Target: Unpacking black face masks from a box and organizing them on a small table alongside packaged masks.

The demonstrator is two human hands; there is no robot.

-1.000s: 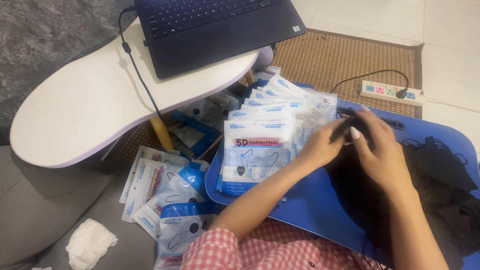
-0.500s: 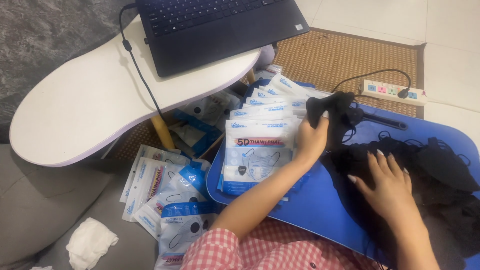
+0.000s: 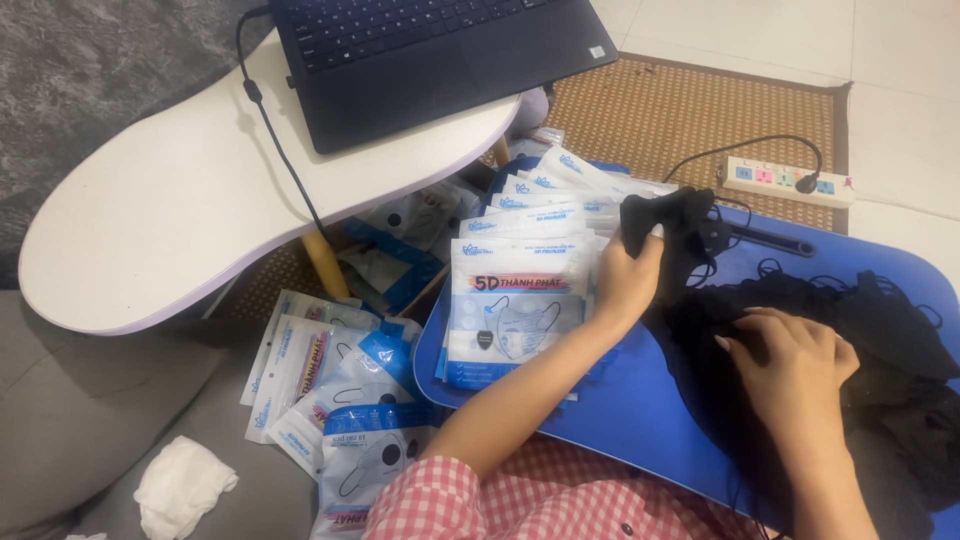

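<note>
My left hand grips a black face mask, held just above a blue lap tray. A fanned stack of white and blue mask packets lies on the tray's left part, right beside that hand. My right hand rests palm down, fingers spread, on a heap of loose black masks on the tray's right side. It holds nothing that I can see.
A white low table with a dark laptop and its cable stands at the upper left. More mask packets lie on the grey cushion below. A crumpled white tissue lies at bottom left. A power strip sits beyond the tray.
My hands have parted: the left one lifted a black mask up and away, and the right one dropped down onto the heap of black masks.
</note>
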